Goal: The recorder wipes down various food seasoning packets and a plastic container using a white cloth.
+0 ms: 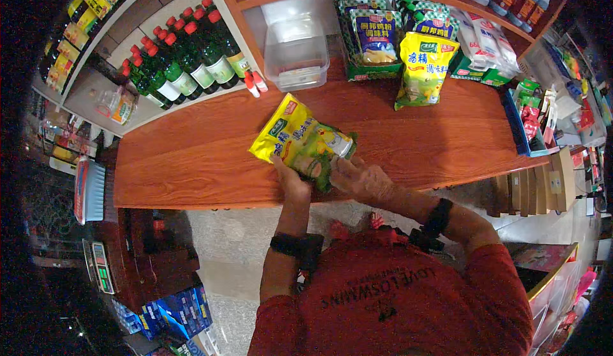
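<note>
A yellow-and-green plastic bag of chicken seasoning [299,133] is tilted above the wooden counter [191,164], its printed front facing up. My left hand [293,182] grips its near left edge, thumb on the front and the other fingers hidden beneath. At the bag's lower right end, my right hand [366,179] has hold of the bottom edge, its fingers curled and partly blurred. A matching yellow seasoning bag [426,71] stands upright farther back on the counter, leaning against packets behind it.
Behind the counter are a clear plastic bin [297,54], boxed seasoning packets [376,40] and white bags [486,40]. Two small red-capped bottles [256,84] stand near shelved dark bottles [184,80]. A blue tray [524,121] of small packets sits at the right end.
</note>
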`<state>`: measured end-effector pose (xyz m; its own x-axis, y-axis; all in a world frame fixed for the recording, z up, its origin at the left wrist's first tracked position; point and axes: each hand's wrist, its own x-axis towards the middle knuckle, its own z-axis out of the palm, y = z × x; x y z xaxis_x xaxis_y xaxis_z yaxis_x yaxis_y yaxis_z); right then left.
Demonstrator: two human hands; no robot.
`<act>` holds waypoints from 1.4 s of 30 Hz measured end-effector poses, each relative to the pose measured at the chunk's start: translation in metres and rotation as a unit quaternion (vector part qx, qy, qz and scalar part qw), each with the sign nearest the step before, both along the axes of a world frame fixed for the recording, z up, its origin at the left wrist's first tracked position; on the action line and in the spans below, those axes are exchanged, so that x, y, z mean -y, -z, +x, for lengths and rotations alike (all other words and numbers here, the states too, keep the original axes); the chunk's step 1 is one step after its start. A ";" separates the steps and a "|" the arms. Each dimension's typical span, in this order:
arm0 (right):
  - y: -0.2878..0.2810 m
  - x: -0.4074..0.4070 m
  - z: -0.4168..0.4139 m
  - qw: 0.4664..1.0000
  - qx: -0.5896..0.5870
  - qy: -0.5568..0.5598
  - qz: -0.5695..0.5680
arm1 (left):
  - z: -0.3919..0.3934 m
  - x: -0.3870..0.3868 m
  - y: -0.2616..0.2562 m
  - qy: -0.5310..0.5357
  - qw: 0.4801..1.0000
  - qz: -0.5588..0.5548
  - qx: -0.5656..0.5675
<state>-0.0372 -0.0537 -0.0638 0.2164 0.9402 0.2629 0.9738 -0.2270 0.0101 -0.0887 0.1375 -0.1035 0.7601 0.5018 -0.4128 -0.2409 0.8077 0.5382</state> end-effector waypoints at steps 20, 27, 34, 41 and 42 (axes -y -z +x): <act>-0.066 -0.089 0.015 0.977 -0.158 -0.074 0.127 | -0.021 -0.006 0.004 0.071 0.983 -0.020 0.166; -0.032 -0.136 -0.002 0.983 0.071 -0.158 0.052 | -0.032 -0.012 -0.006 0.040 0.954 -0.087 0.283; -0.072 -0.066 -0.010 0.964 -0.157 -0.180 -0.119 | -0.019 -0.010 0.000 0.072 0.983 -0.069 0.156; -0.062 -0.045 0.043 0.965 -0.137 -0.217 -0.050 | -0.017 -0.015 0.015 0.096 0.970 -0.113 0.192; -0.066 -0.055 0.049 0.976 -0.119 -0.182 -0.019 | -0.017 -0.014 0.009 0.095 0.971 -0.095 0.197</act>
<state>0.0116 0.0009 0.0023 -0.0833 0.9745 0.2085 0.9657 0.1306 -0.2244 -0.1053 0.1518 -0.1128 0.9492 0.2806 -0.1422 -0.2353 0.9334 0.2711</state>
